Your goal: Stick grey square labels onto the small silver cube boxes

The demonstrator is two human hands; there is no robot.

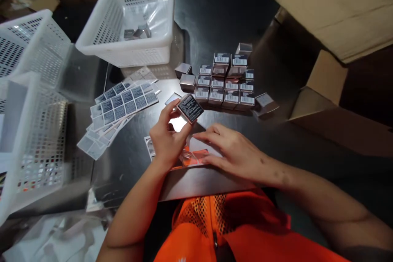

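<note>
A white basket (129,20) stands at the far left part of the dark table (221,12), lined with clear film and holding a few small silver boxes (137,32). Two more white baskets (27,45) crowd the left edge, one tipped on its side. Fanned label sheets (123,104) lie between the baskets and the table's middle. Toward the far middle, silver boxes (225,84) sit packed in rows, barcode faces up, with loose ones just beside them at both ends. Brown cartons (331,4) overhang the right edge. An orange mesh vest (221,225) shows at the near edge.
</note>
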